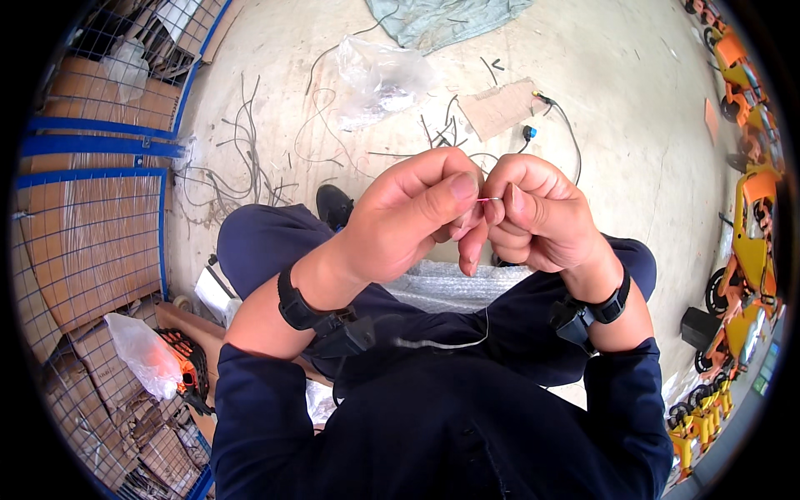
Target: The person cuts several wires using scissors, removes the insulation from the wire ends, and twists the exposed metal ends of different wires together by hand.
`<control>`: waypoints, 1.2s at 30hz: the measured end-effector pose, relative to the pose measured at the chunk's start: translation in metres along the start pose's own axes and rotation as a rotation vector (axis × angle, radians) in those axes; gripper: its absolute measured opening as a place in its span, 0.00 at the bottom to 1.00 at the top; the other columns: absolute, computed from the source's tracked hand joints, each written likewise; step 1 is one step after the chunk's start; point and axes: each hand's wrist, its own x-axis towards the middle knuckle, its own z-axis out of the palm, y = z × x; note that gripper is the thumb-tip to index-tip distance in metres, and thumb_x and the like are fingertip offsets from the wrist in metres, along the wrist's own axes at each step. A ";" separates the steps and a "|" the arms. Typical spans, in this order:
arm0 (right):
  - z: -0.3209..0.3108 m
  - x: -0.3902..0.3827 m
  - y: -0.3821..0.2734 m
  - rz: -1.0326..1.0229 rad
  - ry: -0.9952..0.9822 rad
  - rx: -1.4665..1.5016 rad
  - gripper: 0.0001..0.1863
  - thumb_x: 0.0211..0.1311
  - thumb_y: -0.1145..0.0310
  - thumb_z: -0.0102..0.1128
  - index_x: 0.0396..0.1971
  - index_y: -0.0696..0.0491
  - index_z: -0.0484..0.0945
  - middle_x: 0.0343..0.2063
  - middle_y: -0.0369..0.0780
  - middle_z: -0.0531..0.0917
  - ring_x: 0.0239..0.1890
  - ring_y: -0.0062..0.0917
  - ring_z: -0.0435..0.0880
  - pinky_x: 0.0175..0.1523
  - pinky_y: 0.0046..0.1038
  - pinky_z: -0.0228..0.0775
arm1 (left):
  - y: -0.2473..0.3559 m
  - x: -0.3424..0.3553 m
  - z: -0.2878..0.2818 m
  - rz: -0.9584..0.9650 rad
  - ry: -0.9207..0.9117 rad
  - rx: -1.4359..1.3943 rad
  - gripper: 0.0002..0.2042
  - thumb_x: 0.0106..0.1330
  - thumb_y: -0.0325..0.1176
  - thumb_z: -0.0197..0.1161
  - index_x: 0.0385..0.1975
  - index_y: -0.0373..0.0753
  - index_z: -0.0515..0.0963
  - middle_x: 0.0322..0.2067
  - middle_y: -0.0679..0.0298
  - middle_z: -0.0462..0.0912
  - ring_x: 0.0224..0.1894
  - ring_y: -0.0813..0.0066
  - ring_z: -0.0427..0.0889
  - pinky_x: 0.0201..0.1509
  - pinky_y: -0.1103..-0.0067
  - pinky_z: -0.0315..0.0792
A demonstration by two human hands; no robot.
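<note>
My left hand and my right hand meet above my lap, fingers closed in pinches. Between their fingertips a short bit of thin pink-red wire or thread shows, pale toward the right; its ends are hidden by the fingers. A thin pale cord hangs down lower over my dark trousers. Bubble wrap lies between my legs, behind the hands. Both wrists wear black straps with devices.
Cut cables, a clear plastic bag, cardboard, a plug with blue and a cloth lie on the floor. A blue mesh cage stands left, beside a bagged orange-black item. Yellow-orange wheeled machines line the right.
</note>
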 end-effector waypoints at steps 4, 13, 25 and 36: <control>-0.003 -0.001 0.002 0.010 -0.024 0.068 0.12 0.73 0.65 0.45 0.38 0.58 0.74 0.31 0.50 0.83 0.13 0.12 0.64 0.15 0.14 0.44 | -0.003 0.001 -0.003 0.006 -0.035 -0.105 0.13 0.75 0.38 0.47 0.30 0.36 0.67 0.26 0.63 0.69 0.26 0.73 0.76 0.28 0.76 0.76; -0.005 0.000 -0.006 -0.058 0.081 -0.008 0.13 0.73 0.62 0.46 0.37 0.58 0.72 0.17 0.34 0.71 0.14 0.10 0.53 0.18 0.17 0.42 | -0.012 0.010 -0.006 0.291 0.104 0.235 0.14 0.72 0.41 0.51 0.45 0.36 0.68 0.39 0.62 0.73 0.40 0.73 0.75 0.47 0.76 0.69; 0.000 -0.004 -0.022 -0.052 0.389 -0.492 0.11 0.70 0.64 0.51 0.34 0.57 0.76 0.18 0.29 0.68 0.18 0.11 0.61 0.21 0.16 0.51 | -0.009 0.009 -0.004 0.272 0.320 0.819 0.07 0.65 0.29 0.63 0.39 0.35 0.78 0.30 0.65 0.82 0.33 0.83 0.79 0.38 0.85 0.73; 0.001 -0.013 -0.036 -0.211 0.356 -1.464 0.04 0.61 0.76 0.57 0.32 0.58 0.80 0.23 0.34 0.80 0.23 0.12 0.73 0.28 0.18 0.63 | 0.018 0.003 -0.009 -0.030 0.280 0.799 0.05 0.67 0.26 0.60 0.37 0.32 0.78 0.30 0.69 0.81 0.32 0.88 0.74 0.36 0.87 0.68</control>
